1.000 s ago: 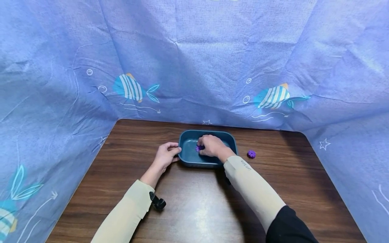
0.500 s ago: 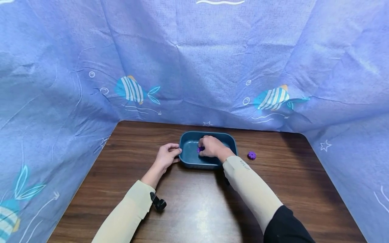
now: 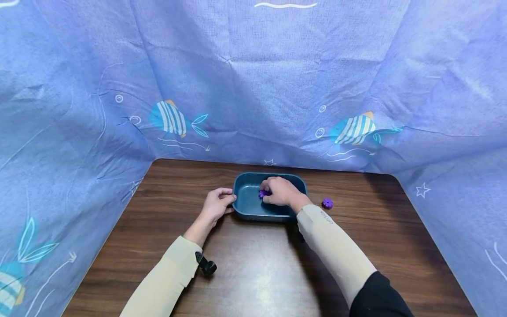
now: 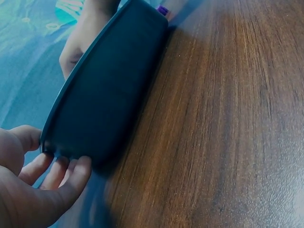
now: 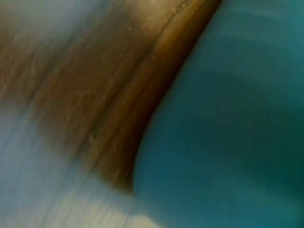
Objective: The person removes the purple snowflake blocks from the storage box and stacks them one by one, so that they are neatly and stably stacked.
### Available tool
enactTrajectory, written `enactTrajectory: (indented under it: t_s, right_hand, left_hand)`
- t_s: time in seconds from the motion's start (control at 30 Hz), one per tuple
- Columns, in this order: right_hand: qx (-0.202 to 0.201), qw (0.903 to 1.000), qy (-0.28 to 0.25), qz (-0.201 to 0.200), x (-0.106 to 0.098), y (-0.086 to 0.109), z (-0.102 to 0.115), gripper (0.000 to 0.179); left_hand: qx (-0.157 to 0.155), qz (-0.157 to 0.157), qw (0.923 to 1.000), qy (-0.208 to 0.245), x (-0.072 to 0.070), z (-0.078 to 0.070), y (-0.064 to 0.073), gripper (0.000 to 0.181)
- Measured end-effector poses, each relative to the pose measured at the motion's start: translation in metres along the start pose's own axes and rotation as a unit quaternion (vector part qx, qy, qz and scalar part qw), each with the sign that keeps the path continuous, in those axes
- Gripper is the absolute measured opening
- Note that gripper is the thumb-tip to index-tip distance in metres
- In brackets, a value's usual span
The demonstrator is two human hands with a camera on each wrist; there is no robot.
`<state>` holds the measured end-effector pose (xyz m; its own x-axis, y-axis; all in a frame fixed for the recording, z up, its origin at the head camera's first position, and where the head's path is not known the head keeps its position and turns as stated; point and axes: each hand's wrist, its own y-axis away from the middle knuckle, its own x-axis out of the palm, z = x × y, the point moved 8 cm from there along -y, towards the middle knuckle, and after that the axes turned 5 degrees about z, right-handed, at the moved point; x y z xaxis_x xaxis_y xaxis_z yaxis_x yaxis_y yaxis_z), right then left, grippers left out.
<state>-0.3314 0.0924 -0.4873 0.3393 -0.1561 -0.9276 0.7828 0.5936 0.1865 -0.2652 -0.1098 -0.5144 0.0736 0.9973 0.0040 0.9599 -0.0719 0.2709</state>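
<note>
A dark teal rectangular tray [image 3: 247,207] sits near the table's far edge. My left hand [image 3: 215,204] pinches its left end, thumb at the rim and fingers against the outer wall, as the left wrist view shows with the left hand [image 4: 47,175] low at the side. Inside the tray, my right hand [image 3: 279,192] holds a small purple notched disc [image 3: 262,194] between thumb and fingers, which partly cover it. Blur fills the right wrist view, where only the tray wall [image 5: 228,133] shows large and the right hand is out of sight.
A second purple notched disc [image 3: 327,203] lies on the brown wooden table [image 3: 245,264], just right of the tray. Behind and beside the table hangs a blue curtain [image 3: 269,88] with fish prints. A black wrist device [image 3: 207,265] sits at my left sleeve.
My right hand has shifted slightly to the right within the tray, and the purple notched disc with it. My left hand keeps its hold on the tray's end.
</note>
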Motion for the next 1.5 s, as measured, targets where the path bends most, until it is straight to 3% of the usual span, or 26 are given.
enactTrajectory:
  t_s: [0.37, 0.73, 1.1, 1.5]
  right_hand:
    - [-0.023, 0.9976, -0.045, -0.047, -0.020, 0.016, -0.008, 0.031]
    - [-0.035, 0.9884, -0.090, -0.117, -0.042, 0.035, -0.022, 0.026]
    - [-0.050, 0.9805, -0.089, -0.168, -0.065, 0.062, -0.035, 0.025]
    - [-0.018, 0.9750, -0.119, -0.187, -0.075, 0.099, -0.066, 0.024]
  left_hand:
    - [0.003, 0.006, 1.0000, 0.001, 0.001, -0.002, 0.001, 0.034]
    - [0.001, 0.013, 0.9998, 0.016, -0.001, 0.001, 0.000, 0.034]
    - [0.000, 0.015, 0.9998, 0.015, 0.000, 0.003, 0.000, 0.035]
    - [-0.001, 0.013, 0.9999, 0.011, 0.000, 0.002, 0.002, 0.034]
